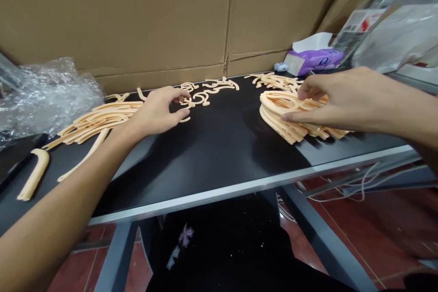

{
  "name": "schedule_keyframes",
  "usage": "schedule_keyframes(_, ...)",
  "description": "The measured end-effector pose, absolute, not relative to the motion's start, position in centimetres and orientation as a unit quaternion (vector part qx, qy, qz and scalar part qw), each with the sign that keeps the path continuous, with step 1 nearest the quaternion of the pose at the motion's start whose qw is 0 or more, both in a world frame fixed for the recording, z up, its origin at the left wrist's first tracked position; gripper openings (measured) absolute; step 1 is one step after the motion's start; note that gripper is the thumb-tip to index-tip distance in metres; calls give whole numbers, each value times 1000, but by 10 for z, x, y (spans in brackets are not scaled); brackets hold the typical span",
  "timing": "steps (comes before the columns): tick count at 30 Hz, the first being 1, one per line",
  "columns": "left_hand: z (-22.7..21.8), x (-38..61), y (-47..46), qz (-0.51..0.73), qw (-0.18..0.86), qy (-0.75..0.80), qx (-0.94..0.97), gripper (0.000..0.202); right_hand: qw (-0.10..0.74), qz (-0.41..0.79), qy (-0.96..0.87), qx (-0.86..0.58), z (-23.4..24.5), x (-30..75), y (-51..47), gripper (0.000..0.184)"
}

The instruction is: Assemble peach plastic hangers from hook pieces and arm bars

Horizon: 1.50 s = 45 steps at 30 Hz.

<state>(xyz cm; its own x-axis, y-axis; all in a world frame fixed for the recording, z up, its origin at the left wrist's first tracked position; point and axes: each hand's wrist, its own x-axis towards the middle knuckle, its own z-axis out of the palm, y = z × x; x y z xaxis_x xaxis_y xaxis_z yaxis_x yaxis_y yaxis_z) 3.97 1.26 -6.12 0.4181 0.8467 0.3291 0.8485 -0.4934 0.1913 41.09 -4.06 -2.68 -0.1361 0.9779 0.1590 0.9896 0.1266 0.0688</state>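
Observation:
My left hand [159, 112] hovers above the left side of the black tabletop, thumb and fingers apart with nothing between them. Just beyond its fingertips lie small cream hook-shaped pieces [200, 98]. A pile of long cream plastic strips [99, 121] is partly hidden behind my left wrist and forearm. On the right, my right hand [320, 102] is over a stack of curved cream plastic pieces [282, 121], thumb and fingers apart. Its thumb tip appears to touch the stack; the hand covers part of the pieces, so exact contact is unclear.
Loose thin cream pieces [275, 81] lie behind the stack. A purple tissue pack [313, 59] stands at the back right, near clear plastic bags [397, 45]. Crumpled plastic wrap [51, 96] and a thick curved cream piece [34, 173] are at left. Cardboard [153, 18] backs the table.

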Motion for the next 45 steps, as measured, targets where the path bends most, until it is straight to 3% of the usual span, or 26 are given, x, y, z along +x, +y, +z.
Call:
schedule_keyframes(5,-59,40,11,-183,12,-505,-844,47,6,-35,-745,-666,-20,410,-36,56)
schedule_keyframes(9,-58,41,10,-177,24,-509,-842,47,39,-46,-767,-639,-17,402,-24,76)
schedule_keyframes(13,-59,42,9,-185,21,-506,-842,47,46,-61,-813,-577,-24,381,-7,85)
schedule_keyframes(22,-64,51,6,-163,1,-472,-867,46,51,-75,-834,-545,-31,357,-17,65)
schedule_keyframes(33,-67,54,3,-141,4,-428,-893,43,-40,-7,-848,-529,-39,315,-39,84)
schedule_keyframes(36,-67,54,3,-124,18,-429,-894,42,-59,13,-856,-513,-41,307,-30,78)
schedule_keyframes(42,-67,53,4,-117,35,-425,-897,44,-25,73,-865,-496,-31,309,-13,60)
schedule_keyframes(45,-67,51,4,-119,42,-419,-899,47,16,36,-862,-506,-10,322,-6,57)
